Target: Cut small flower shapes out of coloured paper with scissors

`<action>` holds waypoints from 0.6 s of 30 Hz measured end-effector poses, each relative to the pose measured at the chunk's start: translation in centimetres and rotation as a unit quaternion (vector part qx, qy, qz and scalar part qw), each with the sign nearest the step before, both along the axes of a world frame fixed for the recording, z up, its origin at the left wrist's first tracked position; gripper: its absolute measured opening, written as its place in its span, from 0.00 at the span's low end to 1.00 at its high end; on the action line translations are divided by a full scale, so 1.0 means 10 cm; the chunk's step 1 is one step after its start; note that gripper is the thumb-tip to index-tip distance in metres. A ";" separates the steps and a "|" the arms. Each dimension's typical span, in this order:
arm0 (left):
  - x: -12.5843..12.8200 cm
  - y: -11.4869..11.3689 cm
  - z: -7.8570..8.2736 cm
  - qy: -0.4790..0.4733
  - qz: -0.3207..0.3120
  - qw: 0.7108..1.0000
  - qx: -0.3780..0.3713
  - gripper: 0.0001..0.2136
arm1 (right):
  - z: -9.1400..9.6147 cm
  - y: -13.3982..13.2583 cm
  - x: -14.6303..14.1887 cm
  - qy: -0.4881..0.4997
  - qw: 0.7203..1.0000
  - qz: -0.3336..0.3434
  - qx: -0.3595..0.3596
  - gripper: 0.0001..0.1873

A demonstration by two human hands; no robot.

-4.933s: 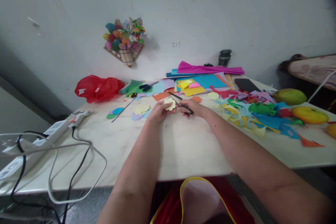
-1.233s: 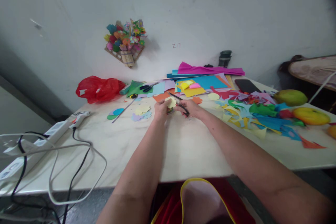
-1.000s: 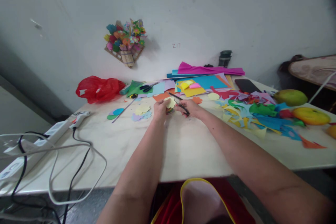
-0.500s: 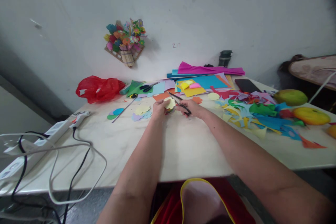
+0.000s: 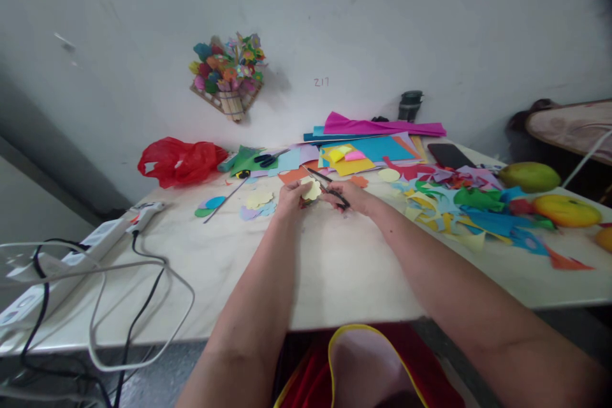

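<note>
My left hand (image 5: 289,199) pinches a small pale yellow paper shape (image 5: 312,190) over the white table (image 5: 329,268). My right hand (image 5: 350,196) grips black-handled scissors (image 5: 326,186), whose blades point up-left and meet the edge of the yellow paper. Both hands are closed and sit close together at the middle of the table. Cut yellow and blue paper shapes (image 5: 259,200) lie just left of my left hand.
Stacked coloured paper sheets (image 5: 368,146), a second pair of scissors (image 5: 268,157) and a red plastic bag (image 5: 176,161) lie at the back. Paper scraps (image 5: 473,210), a phone (image 5: 448,155) and mangoes (image 5: 528,175) are at the right. A power strip (image 5: 95,242) with cables is left.
The hands stay in the same spot. The yellow paper has been turned slightly in my left hand and the scissor blades have shifted a little against it.
</note>
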State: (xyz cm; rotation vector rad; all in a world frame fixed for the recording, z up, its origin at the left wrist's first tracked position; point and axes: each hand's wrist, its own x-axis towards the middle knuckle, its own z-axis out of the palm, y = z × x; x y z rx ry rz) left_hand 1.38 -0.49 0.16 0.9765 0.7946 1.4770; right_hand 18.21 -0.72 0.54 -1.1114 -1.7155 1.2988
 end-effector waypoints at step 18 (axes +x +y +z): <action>-0.03 -0.04 0.01 0.011 -0.003 1.000 -0.018 0.16 | 0.06 -0.03 -0.01 -0.012 1.000 -0.018 0.000 0.17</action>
